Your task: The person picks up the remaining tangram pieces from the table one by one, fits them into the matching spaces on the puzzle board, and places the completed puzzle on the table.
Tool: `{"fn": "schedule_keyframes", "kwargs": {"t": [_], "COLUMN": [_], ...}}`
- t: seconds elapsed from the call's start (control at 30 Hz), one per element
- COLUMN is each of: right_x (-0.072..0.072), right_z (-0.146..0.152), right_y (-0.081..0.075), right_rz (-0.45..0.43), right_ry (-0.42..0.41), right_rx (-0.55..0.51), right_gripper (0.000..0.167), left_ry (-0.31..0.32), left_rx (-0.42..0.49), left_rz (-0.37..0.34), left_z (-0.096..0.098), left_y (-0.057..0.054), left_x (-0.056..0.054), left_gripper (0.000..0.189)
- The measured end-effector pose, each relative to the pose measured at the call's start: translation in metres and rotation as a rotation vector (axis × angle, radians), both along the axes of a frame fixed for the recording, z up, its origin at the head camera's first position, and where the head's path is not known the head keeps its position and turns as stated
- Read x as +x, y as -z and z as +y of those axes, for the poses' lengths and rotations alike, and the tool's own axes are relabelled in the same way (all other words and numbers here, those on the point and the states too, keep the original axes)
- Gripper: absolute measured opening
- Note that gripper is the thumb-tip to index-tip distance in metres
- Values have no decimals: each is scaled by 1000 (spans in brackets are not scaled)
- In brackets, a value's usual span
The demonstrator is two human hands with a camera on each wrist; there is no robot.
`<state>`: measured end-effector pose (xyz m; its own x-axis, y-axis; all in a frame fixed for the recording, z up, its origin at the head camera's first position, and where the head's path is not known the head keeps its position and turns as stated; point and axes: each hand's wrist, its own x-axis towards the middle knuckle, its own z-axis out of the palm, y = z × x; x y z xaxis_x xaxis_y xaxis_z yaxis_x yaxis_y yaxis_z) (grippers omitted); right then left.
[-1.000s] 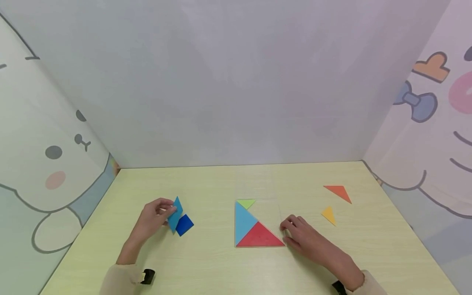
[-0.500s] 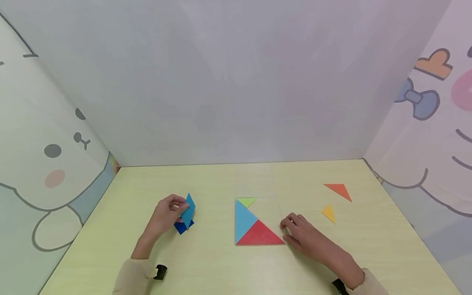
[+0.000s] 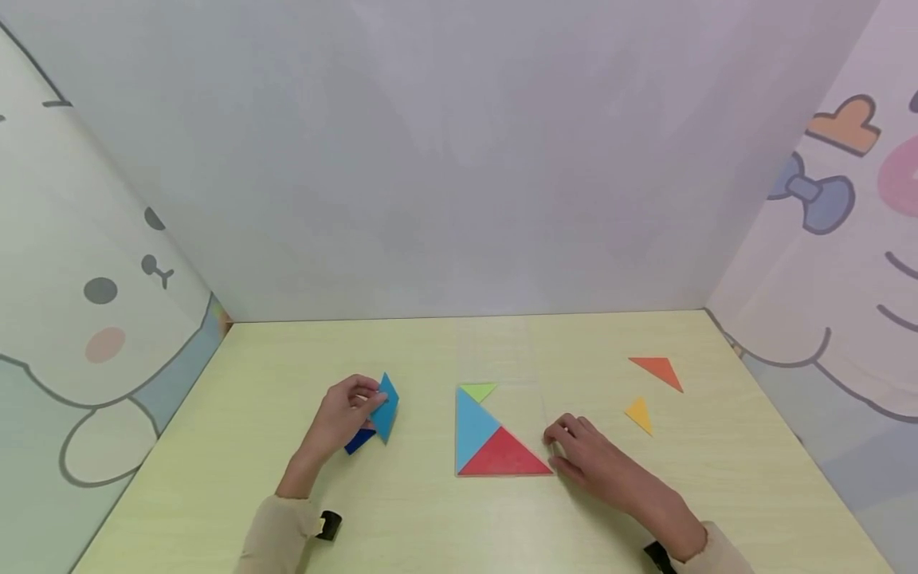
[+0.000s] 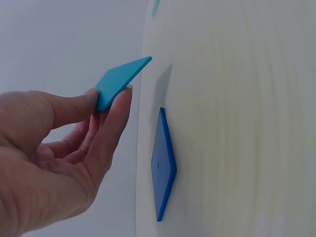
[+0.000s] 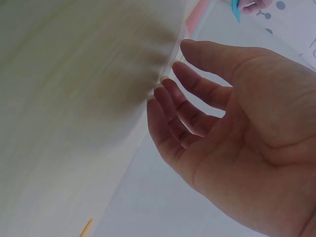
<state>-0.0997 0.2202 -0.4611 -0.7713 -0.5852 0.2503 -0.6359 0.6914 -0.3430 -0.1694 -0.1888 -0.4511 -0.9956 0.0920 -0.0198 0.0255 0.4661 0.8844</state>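
My left hand (image 3: pixel 340 416) pinches a light blue parallelogram tangram piece (image 3: pixel 387 410) between thumb and fingers. In the left wrist view the parallelogram (image 4: pixel 120 81) is tilted and raised above the table. Below it lies a dark blue square piece (image 3: pixel 359 441), partly hidden by the hand in the head view. My right hand (image 3: pixel 595 462) rests with loosely curved fingers at the right edge of a clear tray (image 3: pixel 518 408). In that tray lie a large light blue triangle (image 3: pixel 475 430), a large red triangle (image 3: pixel 505 456) and a small green triangle (image 3: pixel 478 391).
An orange triangle (image 3: pixel 661 371) and a small yellow triangle (image 3: pixel 641 414) lie on the pale wooden table (image 3: pixel 423 526) to the right. A plain wall (image 3: pixel 459 159) closes off the back, and panels with cartoon pictures stand at both sides.
My left hand has carried the parallelogram to the right, from left of the dark blue square to above and past it. The right hand stays at the tray's edge.
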Motion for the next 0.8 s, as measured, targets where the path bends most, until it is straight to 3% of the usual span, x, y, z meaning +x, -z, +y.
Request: {"fn": "schedule_keyframes", "kwargs": {"t": [0.27, 0.8], "right_x": [0, -1], "right_z": [0, 1], "right_y": [2, 3], "right_rz": [34, 6], "right_ry": [-21, -12], "right_rx": [-22, -13], "right_gripper": [25, 24], "left_ry": [23, 49], "left_rx": [34, 101], "left_rz": [-15, -8], "left_z": [13, 43], "left_y": [1, 2], "left_x": [-2, -3], "left_gripper": [28, 29]}}
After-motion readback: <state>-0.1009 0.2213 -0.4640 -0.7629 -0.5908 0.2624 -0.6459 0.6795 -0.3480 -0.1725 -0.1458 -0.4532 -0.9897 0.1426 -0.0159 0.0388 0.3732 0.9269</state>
